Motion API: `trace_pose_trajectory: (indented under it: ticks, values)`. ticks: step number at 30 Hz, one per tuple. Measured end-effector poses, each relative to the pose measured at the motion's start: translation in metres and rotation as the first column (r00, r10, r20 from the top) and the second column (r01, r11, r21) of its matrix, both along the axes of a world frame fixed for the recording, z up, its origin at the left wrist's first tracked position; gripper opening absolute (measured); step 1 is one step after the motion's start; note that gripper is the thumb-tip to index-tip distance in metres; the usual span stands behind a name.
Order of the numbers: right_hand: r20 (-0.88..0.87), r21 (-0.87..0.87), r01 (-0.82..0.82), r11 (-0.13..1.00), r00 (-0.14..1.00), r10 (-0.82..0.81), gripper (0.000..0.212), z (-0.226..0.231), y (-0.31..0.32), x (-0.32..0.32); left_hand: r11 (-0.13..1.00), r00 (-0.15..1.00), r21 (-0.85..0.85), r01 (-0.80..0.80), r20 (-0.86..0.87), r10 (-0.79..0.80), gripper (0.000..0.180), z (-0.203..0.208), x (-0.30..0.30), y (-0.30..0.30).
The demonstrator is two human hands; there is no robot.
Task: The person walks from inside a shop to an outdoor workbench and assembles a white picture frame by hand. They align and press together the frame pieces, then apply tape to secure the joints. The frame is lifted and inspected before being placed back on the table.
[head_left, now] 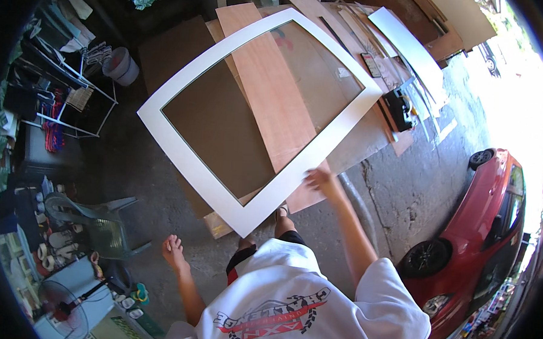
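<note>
A large white four-sided frame [272, 209] with slightly bowed sides lies tilted across flat boards in front of me. Inside its border a reddish plywood strip [269, 90] and a brown board [218, 137] show; I cannot tell whether a clear pane fills it. My right hand [321, 180], smeared by motion, is at the frame's near right edge with its fingers apart and nothing seen in them. Whether it touches the edge is unclear. Off to the left, away from the frame, my left hand [173, 251] hangs with loosely bent, parted fingers and holds nothing.
Wood strips and a white panel [404, 45] lie at the far right, near a black tool case [399, 107]. A red car [468, 232] stands at right. On the left are a plastic chair [102, 223], a bucket [121, 67], a metal rack [94, 125] and a fan [64, 309].
</note>
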State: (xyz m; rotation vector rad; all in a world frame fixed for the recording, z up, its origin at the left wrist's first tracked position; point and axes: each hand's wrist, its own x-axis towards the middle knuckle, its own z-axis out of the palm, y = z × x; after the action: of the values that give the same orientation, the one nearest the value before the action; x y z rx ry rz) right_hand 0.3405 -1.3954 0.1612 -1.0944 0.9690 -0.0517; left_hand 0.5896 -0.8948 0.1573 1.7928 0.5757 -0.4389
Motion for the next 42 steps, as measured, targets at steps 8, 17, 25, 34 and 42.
trace_pose_trajectory:
  ticks: [8,17,25,34,42]
  values:
    - [-0.216,-0.921,-0.010,0.390,0.846,-0.488,0.030,-0.004,-0.318,-0.042,0.966,0.919,0.182,0.183,0.316,-0.234,0.037,-0.059,-0.036,-0.103]
    - [-0.489,-0.864,-0.431,0.261,0.841,-0.230,0.055,-0.054,-0.500,-0.014,0.429,0.948,0.900,0.082,0.061,-0.311,0.059,-0.043,0.012,-0.180]
    - [-0.558,-0.829,-0.529,0.180,0.799,-0.222,0.070,-0.054,-0.511,-0.006,0.613,0.941,0.787,0.073,0.149,-0.304,0.050,-0.101,0.035,-0.171]
    - [-0.454,-0.889,-0.434,0.148,0.877,-0.158,0.036,-0.008,-0.537,0.000,0.935,0.969,0.293,-0.200,0.202,0.144,0.026,-0.101,0.047,-0.153]
    - [-0.279,-0.955,-0.268,0.130,0.957,-0.077,0.030,0.046,-0.517,-0.020,1.000,0.817,0.005,0.016,0.576,-0.016,0.017,0.030,0.065,-0.180]
